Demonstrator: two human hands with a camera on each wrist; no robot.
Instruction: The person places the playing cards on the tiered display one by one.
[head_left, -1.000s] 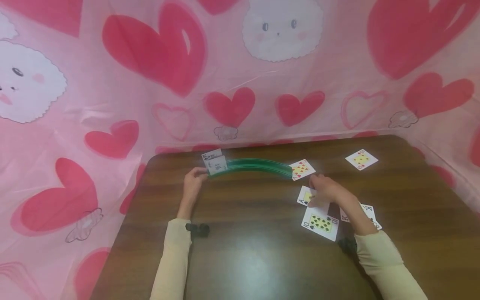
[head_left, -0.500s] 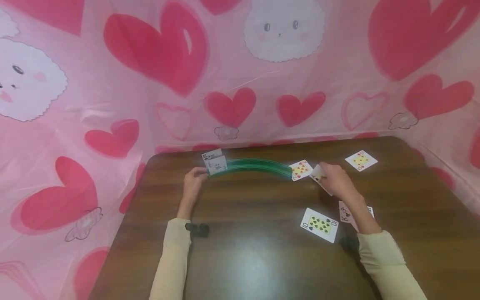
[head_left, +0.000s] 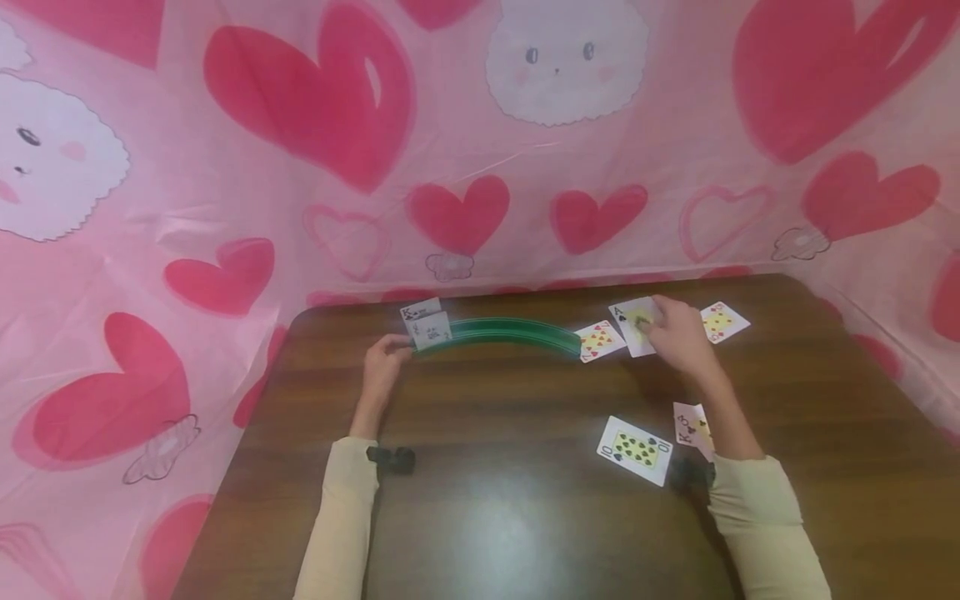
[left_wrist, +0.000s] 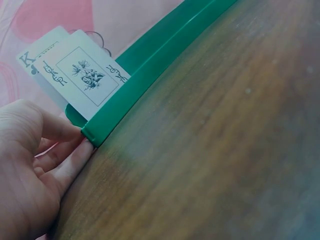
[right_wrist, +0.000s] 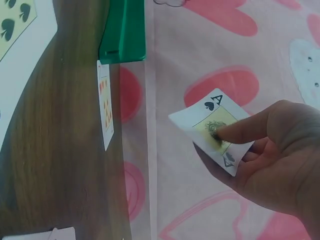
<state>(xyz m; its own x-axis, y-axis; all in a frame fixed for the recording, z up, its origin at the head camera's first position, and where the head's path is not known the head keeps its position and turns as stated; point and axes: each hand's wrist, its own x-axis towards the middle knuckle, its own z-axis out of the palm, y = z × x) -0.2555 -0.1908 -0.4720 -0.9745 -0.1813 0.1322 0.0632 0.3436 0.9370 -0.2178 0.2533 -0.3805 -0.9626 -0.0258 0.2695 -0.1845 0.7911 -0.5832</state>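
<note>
Head view: a dark brown wood-grain table (head_left: 480,467) is backed by pink cloth (head_left: 450,75) printed with red hearts.
Left hand: the left end of a long, curved green plastic holder (head_left: 517,331) is pinched narrowly by the left hand (head_left: 385,365).
Green holder: a white joker card (left_wrist: 82,75) is stood in it, overlapping a white king card (left_wrist: 44,46).
Right hand: a white ace of spades (head_left: 626,321) is pinched between thumb and fingers of the right hand (head_left: 684,333).
Ace: it is held above the table, near the holder's right end, where a white card with a red seven (head_left: 600,342) is seen.
Other cards: a white ten of spades (head_left: 636,451) is laid nearer the wearer; another K card (head_left: 688,423) is partly hidden by the right arm.
</note>
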